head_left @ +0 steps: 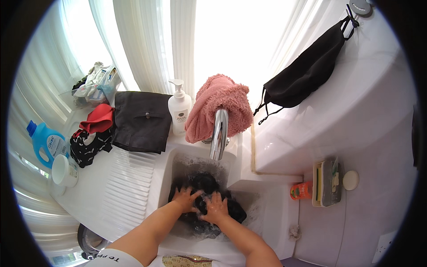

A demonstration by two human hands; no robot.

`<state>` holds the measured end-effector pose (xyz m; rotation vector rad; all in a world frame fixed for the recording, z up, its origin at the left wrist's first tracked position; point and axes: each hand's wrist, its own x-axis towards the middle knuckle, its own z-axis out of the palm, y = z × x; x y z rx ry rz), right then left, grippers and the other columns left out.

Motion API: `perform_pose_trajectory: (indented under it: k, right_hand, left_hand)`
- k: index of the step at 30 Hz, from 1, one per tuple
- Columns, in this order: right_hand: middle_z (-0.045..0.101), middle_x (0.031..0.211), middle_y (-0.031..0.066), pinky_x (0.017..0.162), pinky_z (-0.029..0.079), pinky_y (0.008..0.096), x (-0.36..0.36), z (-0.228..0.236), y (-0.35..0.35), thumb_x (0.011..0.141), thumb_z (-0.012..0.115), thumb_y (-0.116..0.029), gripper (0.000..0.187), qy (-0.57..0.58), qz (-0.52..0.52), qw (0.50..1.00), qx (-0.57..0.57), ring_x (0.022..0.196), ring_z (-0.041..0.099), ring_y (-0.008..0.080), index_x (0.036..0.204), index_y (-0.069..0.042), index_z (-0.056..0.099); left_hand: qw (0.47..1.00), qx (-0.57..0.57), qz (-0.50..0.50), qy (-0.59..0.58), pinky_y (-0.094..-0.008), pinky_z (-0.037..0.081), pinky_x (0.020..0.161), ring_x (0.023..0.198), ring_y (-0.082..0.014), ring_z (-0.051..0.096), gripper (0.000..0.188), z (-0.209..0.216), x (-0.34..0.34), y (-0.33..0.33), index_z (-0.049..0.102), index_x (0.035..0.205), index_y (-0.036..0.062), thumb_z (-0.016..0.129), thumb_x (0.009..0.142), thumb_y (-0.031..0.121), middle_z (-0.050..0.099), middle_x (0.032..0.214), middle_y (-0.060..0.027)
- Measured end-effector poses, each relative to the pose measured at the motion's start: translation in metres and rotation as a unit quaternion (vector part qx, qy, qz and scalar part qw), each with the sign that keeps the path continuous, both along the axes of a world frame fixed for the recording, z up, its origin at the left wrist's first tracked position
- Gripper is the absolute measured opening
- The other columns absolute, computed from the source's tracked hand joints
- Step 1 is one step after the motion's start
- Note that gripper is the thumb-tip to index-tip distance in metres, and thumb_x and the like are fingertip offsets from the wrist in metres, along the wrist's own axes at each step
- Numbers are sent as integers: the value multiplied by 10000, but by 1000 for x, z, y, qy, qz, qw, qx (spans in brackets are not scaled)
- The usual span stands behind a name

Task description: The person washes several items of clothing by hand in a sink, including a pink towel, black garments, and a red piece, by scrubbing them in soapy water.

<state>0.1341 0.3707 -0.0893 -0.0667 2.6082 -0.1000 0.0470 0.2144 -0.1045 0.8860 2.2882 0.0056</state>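
Black wet cloth (238,212) lies bunched in soapy water inside the white sink (165,178). My left hand (186,199) rests on the cloth's left part, fingers spread and stretched out. Just to its right, my right hand (215,208) presses on the same cloth, fingers extended and somewhat apart. Both hands look open on top of the cloth, though some fingertips are hidden by cloth and foam. Above the basin hangs the chrome faucet (219,135), with a pink fluffy towel (222,104) draped over its back.
Left of the basin is a ribbed washboard surface (129,187). Folded dark trousers (141,122), a white pump bottle (179,109), red cloth (98,119), a blue detergent bottle (49,142) and a white tub (64,171) stand around it. A black face mask (307,71) hangs at right, above a wall caddy (327,183).
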Motion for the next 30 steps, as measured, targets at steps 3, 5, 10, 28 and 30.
perform_pose_trajectory:
  k: [3, 5, 10, 28, 30]
  right_hand:
    - [315, 1463, 232, 1059, 265, 588, -8, -3, 4, 678, 704, -621, 979, 2, -20, 998, -62, 1375, 262, 388, 1436, -103, 367]
    - [356, 1438, 217, 1053, 275, 576, -13, -5, 8, 673, 723, -595, 989, -19, -24, 996, -81, 1363, 286, 378, 1445, -104, 347]
    - [324, 1452, 219, 1076, 248, 572, -25, -48, 12, 669, 761, -521, 994, -69, -43, 995, -49, 1383, 238, 380, 1458, -117, 311]
    - [197, 1532, 242, 1047, 130, 720, -34, -5, -72, 795, 676, -402, 830, -33, 15, 991, 128, 1435, 72, 430, 1498, -216, 276]
    - [184, 1531, 248, 994, 174, 762, -4, -40, -73, 898, 556, -254, 659, 74, -21, 995, 63, 1430, 62, 441, 1496, -214, 281]
  left_hand:
    - [998, 0, 35, -51, -581, 226, 1111, 1396, -407, 222, 941, -16, -5, 0, 237, 1486, 342, 731, 715, 558, 235, 1516, -187]
    - [995, 5, 60, -76, -559, 264, 1103, 1384, -404, 254, 927, -17, -5, 1, 253, 1479, 336, 737, 715, 541, 255, 1506, -190]
    - [986, -2, 66, -156, -552, 343, 1050, 1325, -397, 376, 911, -2, -23, 11, 301, 1464, 310, 767, 701, 485, 313, 1487, -185]
    - [995, -66, -67, -22, -541, 340, 1043, 1197, -291, 550, 358, 37, 66, -46, 647, 1190, 151, 565, 846, 201, 590, 1248, -145]
    - [998, -46, -40, -27, -500, 415, 984, 1119, -293, 602, 312, 43, 69, -50, 676, 1122, 130, 586, 840, 227, 650, 1138, -139]
